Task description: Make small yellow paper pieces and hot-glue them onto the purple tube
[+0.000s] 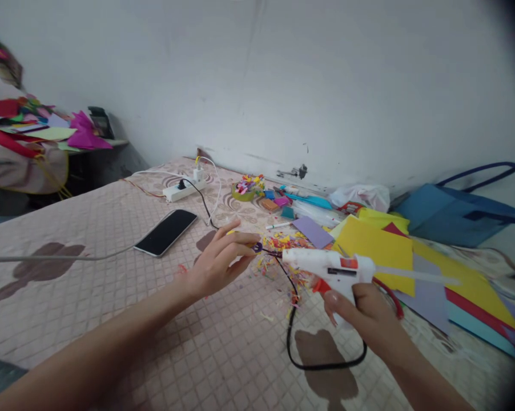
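My right hand [364, 314] is wrapped round the handle of a white hot glue gun [317, 261] with an orange trigger. A clear glue stick [415, 274] sticks out of its back end. The nozzle points left, at or very near a small purple curled piece [257, 247] pinched in the fingertips of my left hand [223, 257]. What the piece is made of is too small to tell. A black cord [292, 337] loops below the gun across the tabletop. Scattered colourful paper shreds [283, 279] lie under and between both hands.
A phone [167, 232] lies to the left, near a white power strip [184, 188] with plugs and cables. Coloured paper sheets [375, 251] and a blue bag [450, 214] are at right. A small container of paper bits [244, 194] stands by the wall.
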Action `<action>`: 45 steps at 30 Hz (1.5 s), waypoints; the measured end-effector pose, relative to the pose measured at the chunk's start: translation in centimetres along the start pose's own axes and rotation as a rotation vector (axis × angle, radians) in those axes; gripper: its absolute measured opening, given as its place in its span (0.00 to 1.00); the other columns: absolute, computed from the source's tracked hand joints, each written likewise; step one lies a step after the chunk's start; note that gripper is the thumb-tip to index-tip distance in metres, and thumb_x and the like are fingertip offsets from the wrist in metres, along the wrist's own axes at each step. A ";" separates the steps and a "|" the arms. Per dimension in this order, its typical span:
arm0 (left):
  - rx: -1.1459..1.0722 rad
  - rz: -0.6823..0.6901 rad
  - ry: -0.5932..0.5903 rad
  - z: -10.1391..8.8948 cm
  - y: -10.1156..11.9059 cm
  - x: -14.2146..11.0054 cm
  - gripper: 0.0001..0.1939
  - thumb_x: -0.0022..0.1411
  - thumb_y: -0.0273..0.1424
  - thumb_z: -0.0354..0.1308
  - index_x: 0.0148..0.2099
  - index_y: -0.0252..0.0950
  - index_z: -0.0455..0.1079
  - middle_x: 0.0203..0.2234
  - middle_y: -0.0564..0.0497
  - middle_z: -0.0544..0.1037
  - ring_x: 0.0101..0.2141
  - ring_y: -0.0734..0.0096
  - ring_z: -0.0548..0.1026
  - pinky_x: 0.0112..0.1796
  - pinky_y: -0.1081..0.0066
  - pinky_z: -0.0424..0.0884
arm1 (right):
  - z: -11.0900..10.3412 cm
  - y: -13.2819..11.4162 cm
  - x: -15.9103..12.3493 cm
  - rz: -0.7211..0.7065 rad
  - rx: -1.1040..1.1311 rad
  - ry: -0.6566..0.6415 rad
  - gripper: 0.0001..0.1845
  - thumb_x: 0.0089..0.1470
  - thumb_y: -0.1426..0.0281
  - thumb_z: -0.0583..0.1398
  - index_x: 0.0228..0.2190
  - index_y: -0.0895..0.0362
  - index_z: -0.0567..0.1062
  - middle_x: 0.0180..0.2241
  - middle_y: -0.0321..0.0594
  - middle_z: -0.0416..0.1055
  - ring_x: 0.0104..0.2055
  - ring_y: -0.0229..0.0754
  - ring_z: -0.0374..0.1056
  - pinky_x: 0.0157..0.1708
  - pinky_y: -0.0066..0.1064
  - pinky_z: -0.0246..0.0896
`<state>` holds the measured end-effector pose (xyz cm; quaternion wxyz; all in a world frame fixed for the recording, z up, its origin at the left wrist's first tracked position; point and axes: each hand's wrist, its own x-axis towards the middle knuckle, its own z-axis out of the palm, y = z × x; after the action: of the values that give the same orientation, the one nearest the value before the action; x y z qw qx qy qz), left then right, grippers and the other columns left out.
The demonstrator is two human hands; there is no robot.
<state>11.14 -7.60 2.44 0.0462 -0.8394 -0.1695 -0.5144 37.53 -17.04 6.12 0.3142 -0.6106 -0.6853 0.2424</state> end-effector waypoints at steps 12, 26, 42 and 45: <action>-0.006 0.016 -0.032 0.0 0.1 -0.2 0.11 0.57 0.20 0.56 0.41 0.38 0.62 0.43 0.50 0.77 0.45 0.73 0.75 0.56 0.54 0.62 | 0.4 -1.7 0.1 -0.149 -0.100 0.002 0.23 0.54 0.55 0.53 0.15 0.55 0.67 0.14 0.34 0.62 0.18 0.37 0.58 0.18 0.27 0.52; -0.017 0.030 -0.046 -0.2 0.3 0.0 0.11 0.57 0.19 0.56 0.41 0.37 0.62 0.42 0.48 0.77 0.45 0.72 0.74 0.58 0.53 0.59 | 0.2 -1.8 0.2 -0.156 -0.153 0.009 0.23 0.54 0.53 0.53 0.15 0.54 0.68 0.12 0.34 0.61 0.17 0.38 0.58 0.17 0.28 0.51; -0.019 0.024 -0.049 -0.2 0.3 0.1 0.11 0.57 0.20 0.56 0.41 0.38 0.62 0.43 0.48 0.76 0.46 0.72 0.74 0.58 0.53 0.59 | 0.2 -1.8 0.2 -0.159 -0.161 0.016 0.22 0.54 0.55 0.54 0.16 0.53 0.68 0.12 0.34 0.61 0.17 0.39 0.59 0.16 0.28 0.52; -0.022 0.026 -0.045 -0.3 0.4 0.1 0.11 0.58 0.20 0.56 0.41 0.38 0.62 0.42 0.48 0.77 0.45 0.72 0.75 0.57 0.53 0.60 | 0.2 -1.8 0.2 -0.168 -0.161 0.016 0.22 0.54 0.54 0.53 0.16 0.53 0.69 0.12 0.34 0.62 0.17 0.39 0.59 0.16 0.28 0.53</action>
<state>11.09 -7.97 2.70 0.0397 -0.8534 -0.1538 -0.4965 36.13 -17.08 7.34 0.2888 -0.5762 -0.7488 0.1545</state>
